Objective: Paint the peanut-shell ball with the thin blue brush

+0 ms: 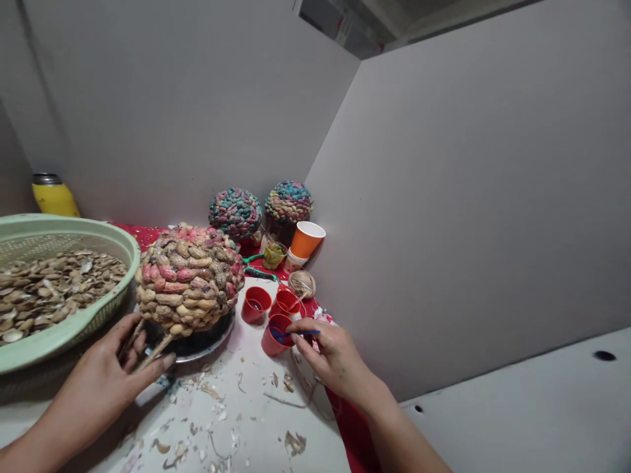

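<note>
My right hand (332, 355) pinches a thin blue paintbrush (309, 332), and its tip is inside the nearest red cup (277, 341). A ball covered in peanut shells (190, 282), partly painted pink and red, sits over a dark, metal-rimmed dish (204, 351). Cords of twine (160, 347) come out from under the ball, and my left hand (111, 361) grips them between thumb and fingers. Two more red cups, one at the left (256, 304) and one behind (284, 301), stand close by; dark liquid shows in the left one.
A green basket (131, 253) of shells stands at the left, with a yellow bottle (55, 197) behind it. Two painted balls (235, 211) stand at the back near orange paper cups (306, 240), a twine ball (302, 284) and green-handled pliers (260, 272). Grey panels (458, 197) enclose the table.
</note>
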The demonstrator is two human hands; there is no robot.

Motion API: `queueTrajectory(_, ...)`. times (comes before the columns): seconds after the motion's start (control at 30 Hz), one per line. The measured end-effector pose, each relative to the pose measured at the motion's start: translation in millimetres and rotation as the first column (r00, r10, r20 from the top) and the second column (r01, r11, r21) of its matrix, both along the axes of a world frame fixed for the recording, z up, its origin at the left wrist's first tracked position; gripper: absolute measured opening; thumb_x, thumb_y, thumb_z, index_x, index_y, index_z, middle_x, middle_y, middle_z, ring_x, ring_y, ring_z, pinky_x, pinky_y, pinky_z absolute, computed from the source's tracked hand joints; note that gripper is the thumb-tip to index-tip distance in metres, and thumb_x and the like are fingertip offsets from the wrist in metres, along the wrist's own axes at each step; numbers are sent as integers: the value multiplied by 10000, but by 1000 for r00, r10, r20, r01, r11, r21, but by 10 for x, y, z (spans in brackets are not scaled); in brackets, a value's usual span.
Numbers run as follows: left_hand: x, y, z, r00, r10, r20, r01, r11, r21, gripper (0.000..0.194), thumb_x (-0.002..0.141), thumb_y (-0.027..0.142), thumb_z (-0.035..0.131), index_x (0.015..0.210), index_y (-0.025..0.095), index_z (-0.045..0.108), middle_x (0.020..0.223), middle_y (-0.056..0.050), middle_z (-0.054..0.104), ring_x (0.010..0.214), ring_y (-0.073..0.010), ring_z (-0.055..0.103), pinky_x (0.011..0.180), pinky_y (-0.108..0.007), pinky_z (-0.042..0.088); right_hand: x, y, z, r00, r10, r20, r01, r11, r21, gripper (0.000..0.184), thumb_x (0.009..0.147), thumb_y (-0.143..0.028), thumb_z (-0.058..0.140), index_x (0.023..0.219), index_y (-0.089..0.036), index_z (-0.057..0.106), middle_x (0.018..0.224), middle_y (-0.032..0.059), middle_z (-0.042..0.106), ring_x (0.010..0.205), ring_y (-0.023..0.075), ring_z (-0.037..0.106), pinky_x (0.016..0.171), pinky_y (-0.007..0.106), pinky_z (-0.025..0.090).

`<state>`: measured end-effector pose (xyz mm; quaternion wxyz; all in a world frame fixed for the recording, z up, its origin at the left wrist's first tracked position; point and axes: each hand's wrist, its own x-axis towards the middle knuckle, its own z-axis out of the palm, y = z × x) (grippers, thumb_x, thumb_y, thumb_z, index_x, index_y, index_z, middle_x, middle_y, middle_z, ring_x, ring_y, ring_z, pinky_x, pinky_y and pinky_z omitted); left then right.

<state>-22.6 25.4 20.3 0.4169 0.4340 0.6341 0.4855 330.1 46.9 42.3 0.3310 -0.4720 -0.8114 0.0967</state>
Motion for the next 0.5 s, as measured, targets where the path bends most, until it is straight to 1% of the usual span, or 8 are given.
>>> queueTrajectory(0.13, 9, 6, -8, 993, -39, 109, 40, 999, -2, 869, 509, 338, 941, 1292, 217, 582, 1473, -152, 699, 1412, -397, 582, 1144, -413, 511, 60, 12, -46, 988, -69, -138, 69, 998, -5, 207, 976, -306, 581, 945, -197, 755, 823, 61, 803, 629, 158, 720, 581, 244, 560)
queueTrajectory(0.2, 21, -1, 1, 990, -33, 140, 35, 999, -12, 875, 516, 320, 940, 1295, 207, 559, 1522, -182, 651, 1448, -395, 541, 1161, -424, 501, 112, 22, -69, 957, -133, -258, 121, 991, -62, 247, 960, -386, 625, 929, -179, 755, 757, 59, 784, 566, 155, 690, 515, 240, 549)
queueTrajectory(0.23, 27, -6, 9, 988, -32, 148, 34, 999, -9, 856, 526, 315, 937, 1285, 207, 558, 1543, -188, 629, 1461, -395, 523, 1172, -431, 492, 138, 26, -80, 910, -195, -367, 149, 977, -150, 277, 913, -445, 696, 911, -175, 762, 719, 50, 769, 545, 155, 674, 491, 239, 546)
queueTrajectory(0.27, 34, -12, 20, 988, -31, 151, 31, 1000, -1, 830, 535, 316, 933, 1270, 210, 563, 1558, -188, 614, 1468, -397, 512, 1180, -438, 485, 163, 28, -90, 837, -265, -479, 166, 957, -239, 324, 843, -494, 775, 887, -172, 770, 668, 37, 745, 516, 149, 649, 466, 237, 538)
queueTrajectory(0.33, 44, -22, 46, 990, -37, 134, 35, 999, 16, 775, 552, 329, 929, 1239, 215, 590, 1561, -179, 614, 1466, -404, 513, 1188, -450, 479, 205, 28, -109, 639, -395, -660, 160, 908, -387, 426, 670, -534, 918, 834, -164, 785, 576, 8, 685, 466, 125, 589, 427, 220, 514)
queueTrajectory(0.4, 50, -27, 72, 994, -39, 101, 38, 999, 19, 750, 554, 346, 932, 1221, 210, 617, 1534, -181, 640, 1446, -411, 538, 1182, -456, 487, 236, 25, -123, 487, -448, -750, 156, 889, -430, 484, 568, -534, 980, 805, -156, 789, 525, -11, 640, 428, 95, 533, 396, 195, 478)
queueTrajectory(0.43, 51, -27, 81, 995, -36, 90, 35, 999, 18, 750, 549, 354, 932, 1217, 205, 625, 1519, -185, 652, 1435, -411, 553, 1174, -455, 494, 247, 22, -125, 441, -451, -776, 161, 890, -426, 500, 543, -534, 992, 797, -156, 786, 517, -13, 632, 419, 88, 519, 385, 189, 465)
queueTrajectory(0.5, 48, -22, 88, 997, -28, 78, 27, 999, 17, 772, 534, 363, 932, 1222, 190, 627, 1494, -202, 669, 1416, -412, 578, 1160, -450, 506, 259, 18, -106, 401, -429, -809, 176, 903, -392, 502, 530, -527, 999, 785, -156, 778, 515, -7, 634, 409, 89, 516, 362, 184, 448)
